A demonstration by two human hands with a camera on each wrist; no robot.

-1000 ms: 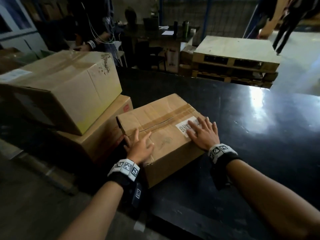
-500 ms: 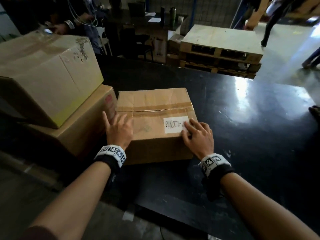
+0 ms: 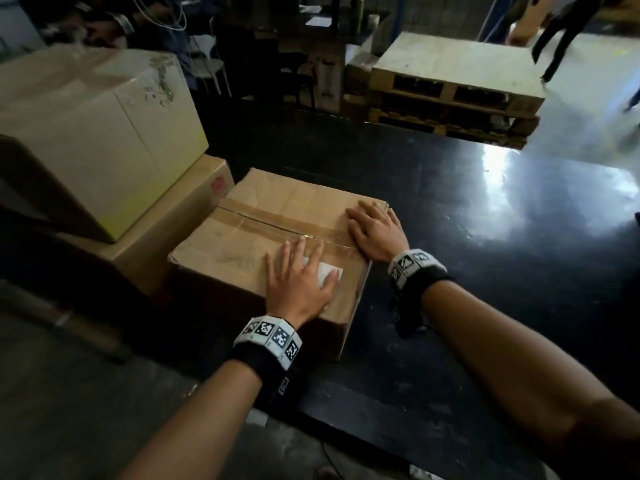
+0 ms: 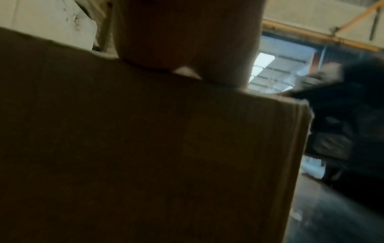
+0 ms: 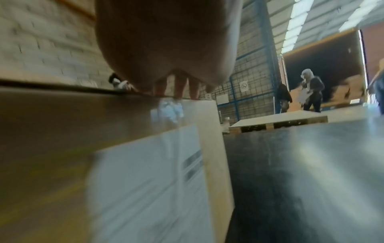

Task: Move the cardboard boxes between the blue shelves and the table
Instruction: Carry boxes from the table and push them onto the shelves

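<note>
A taped brown cardboard box [image 3: 242, 244] lies on the black table [image 3: 485, 271], its left corner against the lower box of a stack. My left hand [image 3: 298, 275] lies flat on the box top near its front edge, fingers straight, partly covering a white label [image 3: 329, 271]. My right hand [image 3: 372, 226] presses flat on the top at the right edge, fingers spread. In the left wrist view the box's dark side [image 4: 145, 156] fills the frame. The right wrist view shows a large white label [image 5: 149, 180] on the box's right side.
A pale box [image 3: 97, 133] sits stacked on a flat brown box [image 3: 166, 237] at the left. Wooden pallets [image 3: 457, 84] stand beyond the table. People [image 5: 311, 92] move in the background, and another person's hand [image 3: 104, 26] is at the far left.
The box has turned on the table, its right end swinging away from me. My left hand moved from the left corner to the front middle; my right hand slid to the right edge.
</note>
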